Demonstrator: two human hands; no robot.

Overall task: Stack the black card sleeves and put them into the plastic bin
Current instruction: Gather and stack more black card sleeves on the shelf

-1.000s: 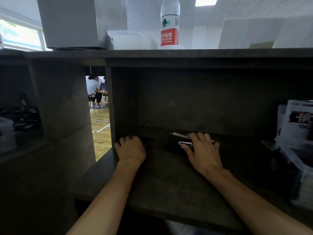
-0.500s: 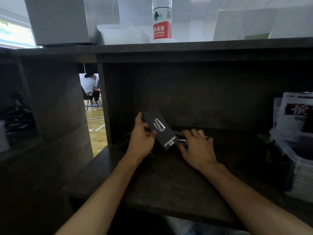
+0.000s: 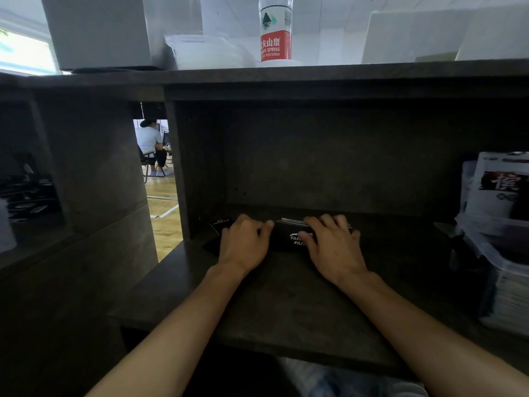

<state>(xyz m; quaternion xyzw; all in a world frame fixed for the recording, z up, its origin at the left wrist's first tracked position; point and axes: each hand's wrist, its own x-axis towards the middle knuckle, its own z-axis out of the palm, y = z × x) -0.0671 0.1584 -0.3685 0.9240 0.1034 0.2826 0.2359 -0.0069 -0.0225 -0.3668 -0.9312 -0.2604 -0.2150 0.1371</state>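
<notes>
A stack of black card sleeves with white print lies at the back of the dark shelf. My right hand grips it, fingers curved over the top and thumb on the near face. My left hand lies knuckles-up just left of the stack on loose black sleeves, its thumb touching the stack's left end. The left fingertips are hidden. A clear plastic bin stands at the right end of the shelf.
Printed packets stand in and behind the bin. The shelf's top board hangs low overhead and carries a water bottle, a clear tub and a white box. A wooden divider bounds the left side.
Half a second ago my left hand held one black sleeve up in the air. That sleeve is down at the stack now and the left hand is back on the loose sleeves. My right hand stayed put.
</notes>
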